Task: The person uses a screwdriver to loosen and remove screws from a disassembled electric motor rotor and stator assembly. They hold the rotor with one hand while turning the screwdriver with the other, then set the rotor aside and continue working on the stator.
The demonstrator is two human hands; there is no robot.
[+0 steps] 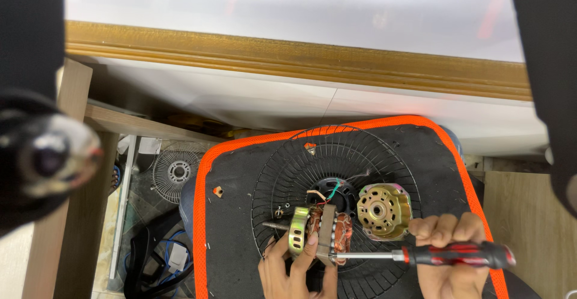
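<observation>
A blurred dark rounded object [45,158] looms at the left edge, closest to the lens and too soft to identify. Below it lies the black work mat [240,173] with its orange border, and on that a round wire fan guard [336,203] that takes up most of the mat's surface. The fan motor [321,230], its copper windings showing, sits on the guard near its centre. The left hand [297,269] grips it from below, thumb and fingers wrapped closely round the metal frame. Just right of it lies a loose gold-coloured motor end cover [383,210], near the right hand's knuckles. The right hand [448,257] is closed tight round the red and black handle of a screwdriver [421,255], whose shaft runs left, level, the tip touching the motor's lower frame. Bare mat stays open to the upper left and along the right border; the mat's near edge is cut off by the frame.
</observation>
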